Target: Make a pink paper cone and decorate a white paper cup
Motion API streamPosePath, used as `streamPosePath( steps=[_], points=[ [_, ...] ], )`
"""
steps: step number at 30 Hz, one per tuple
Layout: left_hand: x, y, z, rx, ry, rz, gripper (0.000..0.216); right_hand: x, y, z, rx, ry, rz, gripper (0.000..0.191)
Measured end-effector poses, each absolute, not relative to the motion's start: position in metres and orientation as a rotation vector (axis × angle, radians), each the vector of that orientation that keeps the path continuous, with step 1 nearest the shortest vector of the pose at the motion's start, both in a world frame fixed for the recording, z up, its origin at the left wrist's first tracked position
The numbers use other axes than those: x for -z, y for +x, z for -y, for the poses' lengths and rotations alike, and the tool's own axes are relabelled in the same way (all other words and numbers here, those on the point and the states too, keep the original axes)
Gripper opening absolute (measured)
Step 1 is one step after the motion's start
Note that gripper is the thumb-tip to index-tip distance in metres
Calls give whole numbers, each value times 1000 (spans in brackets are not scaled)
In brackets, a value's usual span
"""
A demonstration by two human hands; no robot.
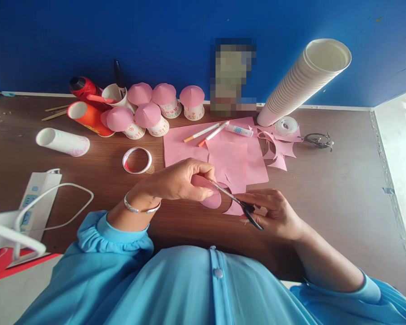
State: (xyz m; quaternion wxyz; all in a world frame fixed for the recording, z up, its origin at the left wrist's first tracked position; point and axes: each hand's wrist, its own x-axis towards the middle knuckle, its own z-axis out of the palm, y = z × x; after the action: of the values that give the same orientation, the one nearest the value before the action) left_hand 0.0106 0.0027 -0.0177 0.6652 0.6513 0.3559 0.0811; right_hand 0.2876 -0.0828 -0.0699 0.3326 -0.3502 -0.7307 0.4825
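Observation:
My left hand [186, 180] pinches a round piece of pink paper [212, 198] between thumb and fingers, above the table's front part. My right hand [274, 212] grips a pair of scissors [237, 200] by its black handles. Its blades point up and left, with the tips at the pink round near my left fingers. Whether the blades are in the paper I cannot tell. Behind my hands lie pink paper sheets [228, 158], and a cut scrap [235, 207] shows under the scissors.
Several paper cups with pink cone tops [149, 118] stand back left. A tall stack of white cups [301, 85] leans at the back right. Markers [203, 131], a glue stick [239, 131], clear tape [287, 126], a tape roll [137, 160] and a power strip [37, 198] lie around.

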Motion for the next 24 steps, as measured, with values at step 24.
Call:
streamPosePath(
  steps=[24],
  points=[
    [18,11,-1,-220,1474,-791,9,65,284,82,-983,-873,2084,41]
  ],
)
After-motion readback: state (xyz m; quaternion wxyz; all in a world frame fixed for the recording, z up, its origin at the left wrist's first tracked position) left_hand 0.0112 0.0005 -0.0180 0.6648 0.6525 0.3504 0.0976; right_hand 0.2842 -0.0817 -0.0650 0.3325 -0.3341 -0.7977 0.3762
